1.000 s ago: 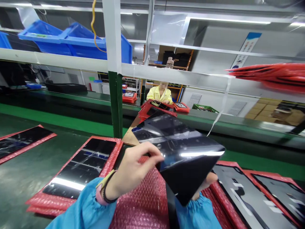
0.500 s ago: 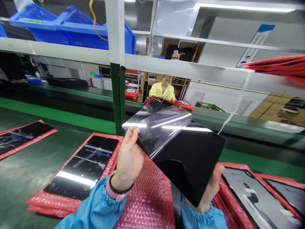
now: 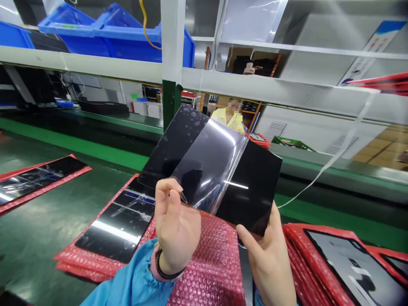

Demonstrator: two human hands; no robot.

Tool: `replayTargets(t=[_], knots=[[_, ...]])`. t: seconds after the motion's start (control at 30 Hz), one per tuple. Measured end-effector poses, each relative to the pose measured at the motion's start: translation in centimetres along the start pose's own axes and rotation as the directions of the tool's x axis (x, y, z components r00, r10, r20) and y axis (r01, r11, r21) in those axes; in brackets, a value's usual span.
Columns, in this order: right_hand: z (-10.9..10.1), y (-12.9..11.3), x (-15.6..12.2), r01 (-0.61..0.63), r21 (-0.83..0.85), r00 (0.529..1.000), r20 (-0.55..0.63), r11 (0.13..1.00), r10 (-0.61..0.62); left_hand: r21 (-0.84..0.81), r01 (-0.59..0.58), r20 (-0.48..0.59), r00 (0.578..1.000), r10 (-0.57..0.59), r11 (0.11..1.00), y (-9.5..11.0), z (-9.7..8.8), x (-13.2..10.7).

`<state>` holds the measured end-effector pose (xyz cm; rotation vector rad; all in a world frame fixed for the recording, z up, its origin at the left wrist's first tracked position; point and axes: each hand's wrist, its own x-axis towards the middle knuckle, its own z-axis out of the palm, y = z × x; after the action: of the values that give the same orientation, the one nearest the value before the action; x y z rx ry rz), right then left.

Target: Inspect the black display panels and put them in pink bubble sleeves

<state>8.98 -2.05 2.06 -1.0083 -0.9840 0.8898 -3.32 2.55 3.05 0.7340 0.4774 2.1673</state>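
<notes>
I can't see the hands of the co-worker (image 3: 228, 121) behind the black panel (image 3: 251, 187), and the frame cuts off the right hand (image 3: 269, 263) at the wrist.

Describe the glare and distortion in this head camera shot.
Head view: glare streaks cross the held black panel and the clear film; a long reflection lies on the lower panel; wide-angle distortion slants the white shelf rail.

I see a black glossy panel (image 3: 251, 191) held tilted, its left part speckled with bubbles. A clear film (image 3: 207, 168) curls up across its middle, lifted off the surface.
</notes>
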Motion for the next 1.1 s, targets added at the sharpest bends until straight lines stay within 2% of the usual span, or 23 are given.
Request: replayTargets(t=[0.1, 0.2, 0.3, 0.4, 0.53, 0.6, 0.7, 0.8, 0.87, 0.97, 1.1], knots=[[-0.4, 0.1, -0.2, -0.044, 0.031, 0.999, 0.019, 0.999, 0.043, -0.062, 0.019, 0.024, 1.0, -0.017, 0.998, 0.3, 0.1, 0.5], [-0.9, 0.2, -0.8, -0.098, 0.12, 0.993, 0.071, 0.988, 0.09, -0.176, 0.117, 0.079, 0.991, -0.104, 0.977, 0.8, 0.3, 1.7], [-1.3, 0.3, -1.3, -0.116, 0.178, 0.988, 0.122, 0.977, 0.095, -0.239, 0.177, 0.082, 0.983, -0.161, 0.955, 1.1, 0.4, 2.8], [-1.0, 0.1, -1.4, -0.072, 0.187, 0.991, 0.124, 0.98, 0.049, -0.199, 0.157, 0.058, 0.987, -0.149, 0.967, 0.9, 0.4, 2.3], [-0.6, 0.0, -0.4, 0.042, 0.004, 0.999, -0.027, 0.999, -0.041, -0.065, 0.083, 0.041, 0.996, -0.08, 0.994, 0.2, 0.3, -0.6], [-0.8, 0.3, 0.3, 0.035, -0.095, 0.997, -0.061, 0.995, -0.041, -0.066, 0.054, 0.064, 0.997, -0.05, 0.996, -0.1, 0.2, -1.8], [-1.2, 1.1, 1.1, -0.003, -0.105, 1.0, -0.013, 0.995, 0.002, -0.125, 0.024, 0.136, 0.991, -0.007, 0.992, -0.3, 0.2, -2.7], [-1.2, 1.2, 1.3, -0.011, -0.022, 0.998, 0.058, 1.0, 0.013, -0.154, -0.007, 0.192, 0.981, 0.037, 0.988, -0.1, 0.4, -2.5], [-0.9, 0.9, 1.1, -0.014, 0.01, 0.999, 0.047, 1.0, 0.014, -0.136, -0.029, 0.174, 0.983, 0.052, 0.99, -0.1, 0.4, -2.2], [-0.6, 0.2, 0.6, -0.055, 0.047, 0.998, 0.008, 0.997, 0.055, -0.105, 0.009, 0.112, 0.994, 0.002, 0.994, 0.0, 0.3, -1.5], [-0.9, -0.3, -0.2, -0.096, 0.055, 0.995, 0.037, 0.994, 0.095, -0.107, 0.102, 0.085, 0.992, -0.094, 0.989, 0.2, 0.1, 0.2]])
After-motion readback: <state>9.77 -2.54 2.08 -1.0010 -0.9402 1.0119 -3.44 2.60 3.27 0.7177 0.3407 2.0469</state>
